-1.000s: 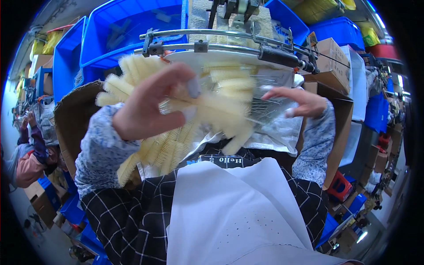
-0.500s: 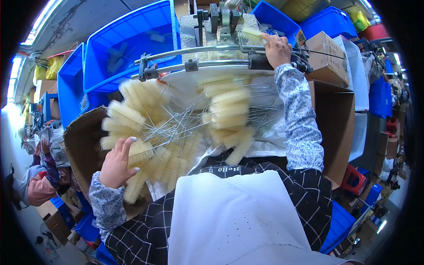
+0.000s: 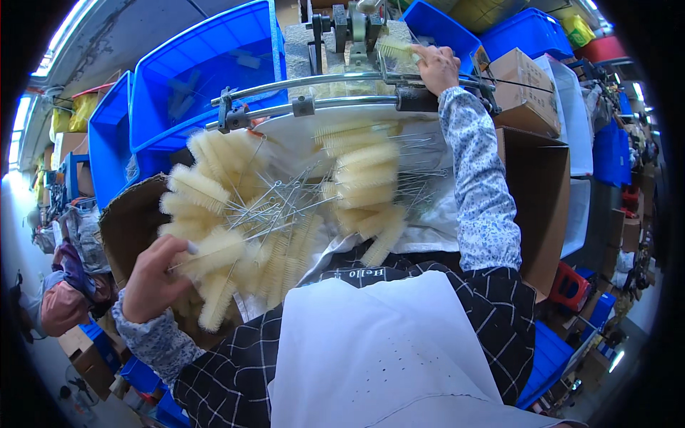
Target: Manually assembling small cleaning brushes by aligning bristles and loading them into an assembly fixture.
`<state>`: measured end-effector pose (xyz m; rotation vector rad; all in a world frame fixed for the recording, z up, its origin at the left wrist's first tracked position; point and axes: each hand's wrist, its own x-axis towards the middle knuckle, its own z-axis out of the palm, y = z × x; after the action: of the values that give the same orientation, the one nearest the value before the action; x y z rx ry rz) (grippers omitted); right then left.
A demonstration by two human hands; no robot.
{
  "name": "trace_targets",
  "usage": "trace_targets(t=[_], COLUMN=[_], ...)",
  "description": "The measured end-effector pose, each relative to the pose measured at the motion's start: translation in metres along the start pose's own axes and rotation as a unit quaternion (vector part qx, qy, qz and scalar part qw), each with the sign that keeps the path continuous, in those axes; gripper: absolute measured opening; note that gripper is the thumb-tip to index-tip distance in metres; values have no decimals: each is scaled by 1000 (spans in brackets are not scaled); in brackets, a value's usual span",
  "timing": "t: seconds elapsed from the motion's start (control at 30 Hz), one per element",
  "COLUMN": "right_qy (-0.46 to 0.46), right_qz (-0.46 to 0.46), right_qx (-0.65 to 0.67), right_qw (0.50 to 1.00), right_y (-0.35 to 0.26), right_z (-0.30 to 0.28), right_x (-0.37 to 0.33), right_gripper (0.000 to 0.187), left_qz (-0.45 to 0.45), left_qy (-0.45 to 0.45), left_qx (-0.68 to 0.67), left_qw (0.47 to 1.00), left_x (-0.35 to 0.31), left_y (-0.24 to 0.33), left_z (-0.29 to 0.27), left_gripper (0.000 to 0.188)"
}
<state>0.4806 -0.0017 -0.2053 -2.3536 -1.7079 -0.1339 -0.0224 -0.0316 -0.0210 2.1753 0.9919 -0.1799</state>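
My left hand [image 3: 153, 278] is closed at the bristle end of a cream bottle brush [image 3: 214, 251], over the left-hand pile. Its thumb is partly hidden by the bristles. At the machine's far side, my right hand [image 3: 437, 69] pinches the tip of another bottle brush [image 3: 394, 48]; that brush's wire end is hard to make out. Many brushes with twisted wire stems and looped ends lie in front of me: one pile [image 3: 207, 189] on the left, stems toward the middle, and a second stack [image 3: 366, 175] with its stems toward the right.
A machine [image 3: 357, 32] with metal rails [image 3: 321, 103] stands across the far side. Blue bins [image 3: 207, 64] flank it. Open cardboard boxes [image 3: 535, 192] sit on both sides of my lap. White cloth [image 3: 435, 232] lies under the brushes. Another person [image 3: 68, 292] is at the far left.
My left hand has moved down and left and closed on a brush, whose end has come toward me. My right hand has shifted slightly left and up with its brush.
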Motion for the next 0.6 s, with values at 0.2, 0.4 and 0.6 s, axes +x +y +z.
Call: trace_targets(t=[0.2,0.4,0.6], right_qy=[76,103,97], right_qz=[-106,40,55], right_qx=[-80,-141,14], right_qw=[988,984,994], right_y=[11,24,30], right_z=[31,5,16], right_x=[28,4,1], right_gripper=[37,54,40], left_qz=[189,191,99], left_qy=[221,244,220], left_qx=[-194,-262,-294], left_qw=[937,914,925], left_x=[-7,-13,-6], left_y=[-12,-13,-20], left_z=[7,-10,-2], left_gripper=[54,59,55])
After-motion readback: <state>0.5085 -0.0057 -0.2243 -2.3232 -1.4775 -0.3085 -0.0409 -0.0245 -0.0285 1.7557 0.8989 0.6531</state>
